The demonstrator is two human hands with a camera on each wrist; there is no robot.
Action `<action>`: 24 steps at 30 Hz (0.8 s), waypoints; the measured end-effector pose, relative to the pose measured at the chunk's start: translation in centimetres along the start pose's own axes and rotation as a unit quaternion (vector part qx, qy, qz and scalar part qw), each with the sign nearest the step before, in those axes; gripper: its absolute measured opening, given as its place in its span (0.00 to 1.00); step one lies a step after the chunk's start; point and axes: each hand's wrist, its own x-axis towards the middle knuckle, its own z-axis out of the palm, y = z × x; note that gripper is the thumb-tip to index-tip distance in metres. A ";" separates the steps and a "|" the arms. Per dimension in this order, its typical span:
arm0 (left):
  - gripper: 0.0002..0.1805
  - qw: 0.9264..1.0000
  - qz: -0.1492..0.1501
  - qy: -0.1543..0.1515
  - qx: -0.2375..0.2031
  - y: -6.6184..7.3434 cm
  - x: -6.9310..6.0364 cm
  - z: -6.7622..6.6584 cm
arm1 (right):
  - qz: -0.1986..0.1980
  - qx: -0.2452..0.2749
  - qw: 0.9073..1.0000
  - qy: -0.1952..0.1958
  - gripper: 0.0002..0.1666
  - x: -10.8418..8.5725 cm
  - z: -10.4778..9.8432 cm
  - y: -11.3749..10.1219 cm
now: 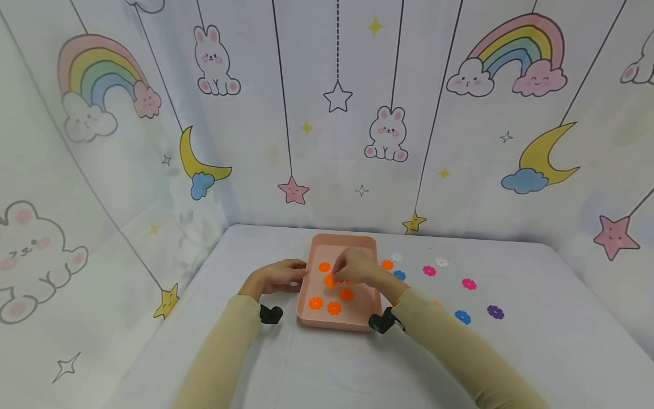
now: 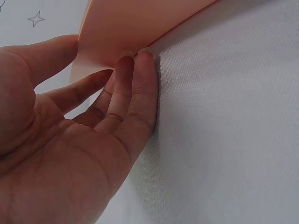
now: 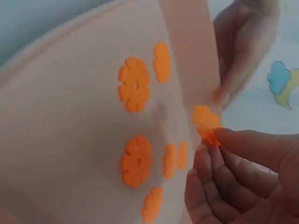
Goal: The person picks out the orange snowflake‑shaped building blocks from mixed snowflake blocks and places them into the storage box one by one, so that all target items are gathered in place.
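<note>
A shallow pink tray (image 1: 334,325) lies on the table with several orange snowflake discs (image 3: 137,161) flat on its floor. My right hand (image 1: 355,266) is over the tray and pinches one more orange snowflake disc (image 3: 205,122) between thumb and fingers, tilted and clear of the tray floor in the right wrist view. At the tray's left side, my left hand (image 1: 280,275) touches the outer wall. Its thumb and fingertips (image 2: 145,70) rest against that wall, with nothing held in the palm.
Right of the tray, loose discs lie scattered on the white tabletop (image 1: 531,352): pink (image 1: 469,283), blue (image 1: 462,317), purple (image 1: 495,312), white (image 1: 441,262) and orange (image 1: 388,264). My right forearm covers part of that area. A patterned cloth (image 1: 327,170) hangs behind the table.
</note>
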 end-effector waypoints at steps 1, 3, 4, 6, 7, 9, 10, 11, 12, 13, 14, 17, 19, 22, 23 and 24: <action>0.28 1.000 0.000 0.000 0.000 0.0 0.0 0.0 | 0.002 -0.013 1.000 -0.005 0.02 0.2 0.3 0.0; 0.27 1.000 -0.002 0.000 0.000 0.0 0.0 0.0 | 0.006 -0.034 0.999 -0.016 0.04 0.7 0.7 -0.2; 0.27 1.000 -0.003 0.001 0.000 0.0 0.0 0.1 | 0.007 -0.045 0.999 -0.020 0.04 0.8 0.9 -0.2; 0.27 1.000 -0.005 0.000 0.001 0.0 0.0 0.1 | 0.016 -0.062 0.998 -0.025 0.06 1.2 1.1 -0.2; 0.27 1.000 -0.006 0.001 0.001 0.0 0.0 0.1 | 0.020 -0.067 0.997 -0.028 0.06 1.3 1.1 -0.2; 0.27 1.000 -0.007 0.001 0.000 0.1 0.0 0.1 | 0.028 -0.070 0.997 -0.033 0.06 1.6 1.2 -0.3; 0.27 1.000 -0.007 0.002 0.001 0.1 0.0 0.1 | 0.031 -0.068 0.997 -0.035 0.06 1.7 1.3 -0.3; 0.27 1.000 -0.007 0.003 0.000 0.1 0.0 0.1 | 0.031 -0.066 0.997 -0.037 0.06 1.8 1.3 -0.3; 0.27 1.000 -0.007 0.004 0.000 0.1 0.0 0.1 | 0.032 -0.064 0.997 -0.039 0.05 1.9 1.4 -0.3; 0.28 1.000 -0.007 0.004 0.000 0.1 0.0 0.1 | 0.033 -0.063 0.997 -0.040 0.05 1.9 1.5 -0.3; 0.28 1.000 -0.007 0.004 0.000 0.1 0.0 0.1 | 0.032 -0.065 0.997 -0.040 0.05 2.0 1.6 -0.3; 0.28 1.000 -0.007 0.004 0.001 0.1 0.1 0.1 | 0.029 -0.078 0.996 -0.037 0.05 2.1 1.7 -0.4; 0.28 1.000 -0.007 0.003 0.000 0.1 0.0 0.0 | 0.029 -0.087 0.995 -0.037 0.05 2.1 1.8 -0.5; 0.28 1.000 -0.007 0.004 0.000 0.1 -0.1 0.0 | 0.028 -0.095 0.994 -0.038 0.05 2.1 1.9 -0.7; 0.28 1.000 -0.007 0.005 0.000 0.1 -0.1 0.0 | 0.027 -0.095 0.994 -0.040 0.05 2.1 2.0 -0.7; 0.28 1.000 -0.007 0.004 0.001 0.1 -0.1 -0.1 | 0.025 -0.096 0.994 -0.041 0.05 2.2 2.0 -0.7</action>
